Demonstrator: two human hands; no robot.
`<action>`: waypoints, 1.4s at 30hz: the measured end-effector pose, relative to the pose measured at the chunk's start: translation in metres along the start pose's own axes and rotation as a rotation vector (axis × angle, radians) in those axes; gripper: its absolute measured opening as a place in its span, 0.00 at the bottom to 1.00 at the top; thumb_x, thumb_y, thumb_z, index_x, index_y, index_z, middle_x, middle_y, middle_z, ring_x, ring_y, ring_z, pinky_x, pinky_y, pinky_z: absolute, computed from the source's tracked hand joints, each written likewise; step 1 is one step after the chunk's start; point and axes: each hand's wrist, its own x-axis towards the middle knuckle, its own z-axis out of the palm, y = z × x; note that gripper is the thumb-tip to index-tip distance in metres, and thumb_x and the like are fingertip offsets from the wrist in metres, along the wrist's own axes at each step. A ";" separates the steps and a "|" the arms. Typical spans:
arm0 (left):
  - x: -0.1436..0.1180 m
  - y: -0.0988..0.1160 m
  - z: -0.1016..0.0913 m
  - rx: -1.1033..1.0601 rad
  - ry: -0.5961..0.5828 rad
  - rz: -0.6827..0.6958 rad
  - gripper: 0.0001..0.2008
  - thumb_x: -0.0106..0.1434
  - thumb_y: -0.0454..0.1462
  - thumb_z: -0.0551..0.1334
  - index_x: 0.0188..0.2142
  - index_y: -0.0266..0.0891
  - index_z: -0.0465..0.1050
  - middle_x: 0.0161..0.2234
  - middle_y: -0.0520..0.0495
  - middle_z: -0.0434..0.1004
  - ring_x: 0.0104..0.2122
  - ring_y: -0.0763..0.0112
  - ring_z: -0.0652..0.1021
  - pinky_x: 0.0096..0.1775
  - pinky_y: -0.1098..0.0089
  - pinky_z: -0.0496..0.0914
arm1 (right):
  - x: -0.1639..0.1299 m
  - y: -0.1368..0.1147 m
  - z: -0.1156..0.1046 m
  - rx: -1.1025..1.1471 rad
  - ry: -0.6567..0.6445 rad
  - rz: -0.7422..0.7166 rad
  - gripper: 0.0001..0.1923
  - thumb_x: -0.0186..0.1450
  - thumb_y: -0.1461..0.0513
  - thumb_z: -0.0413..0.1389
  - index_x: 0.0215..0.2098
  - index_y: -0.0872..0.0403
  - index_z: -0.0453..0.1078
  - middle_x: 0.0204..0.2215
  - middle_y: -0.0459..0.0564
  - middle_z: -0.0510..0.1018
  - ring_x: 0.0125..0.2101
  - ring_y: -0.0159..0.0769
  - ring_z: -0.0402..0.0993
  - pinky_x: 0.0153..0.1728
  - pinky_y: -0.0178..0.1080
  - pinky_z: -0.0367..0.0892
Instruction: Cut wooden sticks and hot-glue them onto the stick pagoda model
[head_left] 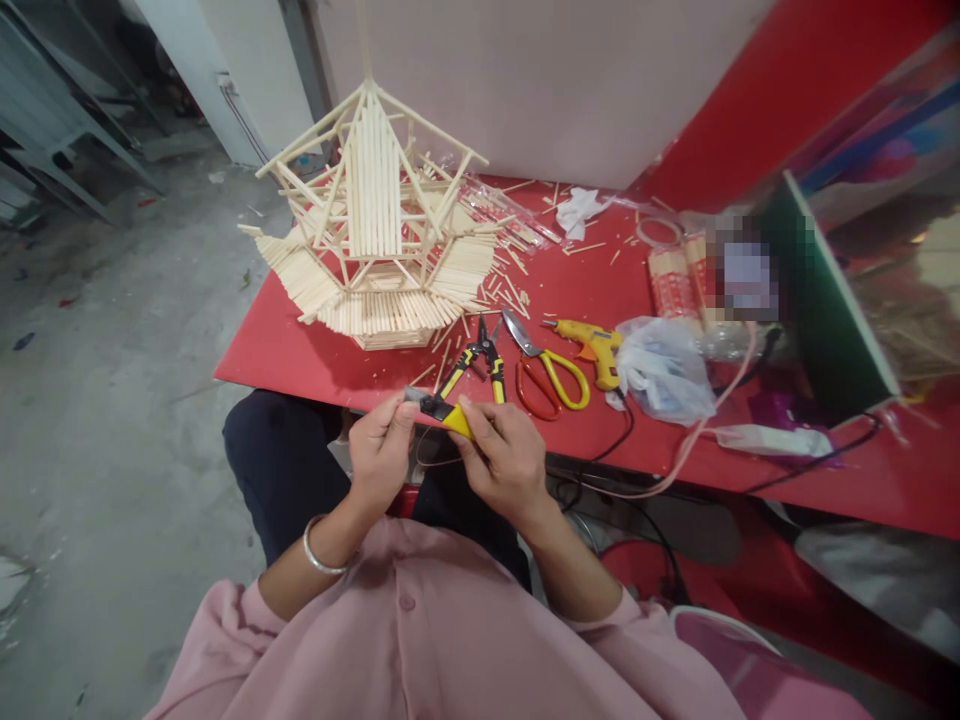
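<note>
Both of my hands hold a small black-and-yellow tool (435, 405) with a flat grey end, just over the table's front edge. Its exact kind is not clear. My left hand (381, 447) pinches the grey end, and a silver bangle is on that wrist. My right hand (506, 452) grips the yellow end between thumb and fingers. Behind the hands stands a pagoda-like model (375, 190) of pale wooden sticks. Close beyond my fingers lie black-and-yellow wire cutters (491, 365), then scissors (551, 375) with one red and one yellow handle loop.
A yellow glue gun (589, 345) lies on the red table (259, 345), its black cord running over the front edge. Farther right are a white plastic bag (666, 370), packs of sticks (670, 285) and a green-sided box (829, 300). Loose stick pieces (514, 295) litter the middle.
</note>
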 end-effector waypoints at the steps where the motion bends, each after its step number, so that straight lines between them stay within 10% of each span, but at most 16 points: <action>1: 0.000 0.000 0.000 -0.009 0.008 -0.012 0.14 0.63 0.47 0.62 0.28 0.39 0.74 0.17 0.56 0.59 0.18 0.78 0.60 0.21 0.75 0.58 | 0.000 0.005 -0.001 -0.031 0.019 0.017 0.31 0.64 0.63 0.57 0.65 0.49 0.57 0.36 0.54 0.76 0.35 0.40 0.70 0.35 0.40 0.65; 6: 0.005 -0.003 -0.003 -0.044 -0.009 -0.030 0.16 0.61 0.49 0.63 0.26 0.38 0.73 0.16 0.56 0.60 0.17 0.79 0.60 0.20 0.76 0.56 | 0.033 0.083 -0.024 -0.345 0.106 0.346 0.22 0.67 0.56 0.51 0.57 0.54 0.68 0.39 0.61 0.76 0.41 0.48 0.71 0.40 0.46 0.66; 11: 0.012 -0.002 0.008 -0.195 -0.096 -0.151 0.23 0.61 0.53 0.62 0.21 0.37 0.66 0.14 0.58 0.53 0.14 0.82 0.55 0.17 0.78 0.50 | 0.104 0.198 -0.041 -0.549 -0.279 0.832 0.21 0.66 0.55 0.52 0.49 0.61 0.74 0.41 0.65 0.77 0.42 0.50 0.73 0.40 0.46 0.63; 20: 0.014 0.009 0.010 -0.407 -0.203 -0.233 0.18 0.61 0.50 0.64 0.28 0.37 0.68 0.16 0.61 0.49 0.14 0.83 0.52 0.17 0.80 0.47 | 0.136 0.258 -0.019 -0.436 -0.459 0.870 0.18 0.63 0.55 0.55 0.44 0.61 0.74 0.43 0.65 0.77 0.45 0.45 0.72 0.43 0.45 0.63; 25: 0.018 0.000 0.005 -0.345 -0.189 -0.190 0.18 0.61 0.51 0.63 0.30 0.37 0.70 0.16 0.60 0.51 0.15 0.82 0.54 0.17 0.79 0.48 | 0.134 0.225 -0.038 -0.376 -0.287 0.766 0.16 0.61 0.56 0.59 0.45 0.55 0.74 0.46 0.60 0.76 0.49 0.50 0.69 0.49 0.52 0.62; 34: 0.013 0.010 0.007 0.174 -0.179 0.102 0.16 0.64 0.46 0.60 0.26 0.38 0.72 0.19 0.55 0.62 0.21 0.77 0.63 0.25 0.75 0.59 | 0.072 0.008 -0.012 0.814 -0.349 0.515 0.14 0.58 0.52 0.61 0.37 0.51 0.79 0.29 0.47 0.78 0.29 0.31 0.72 0.30 0.34 0.67; 39: 0.008 0.006 -0.010 0.047 -0.121 -0.021 0.17 0.63 0.49 0.61 0.26 0.39 0.70 0.15 0.58 0.57 0.17 0.78 0.59 0.20 0.75 0.53 | 0.071 0.014 -0.003 0.893 0.103 0.781 0.16 0.59 0.50 0.61 0.23 0.52 0.75 0.19 0.42 0.70 0.19 0.25 0.61 0.23 0.33 0.60; 42: 0.007 0.000 -0.014 -0.201 -0.128 -0.150 0.19 0.62 0.52 0.61 0.26 0.39 0.67 0.14 0.60 0.52 0.14 0.81 0.55 0.17 0.77 0.49 | 0.067 0.013 -0.004 0.791 0.074 0.757 0.25 0.62 0.49 0.57 0.14 0.53 0.68 0.14 0.42 0.65 0.18 0.26 0.59 0.23 0.33 0.59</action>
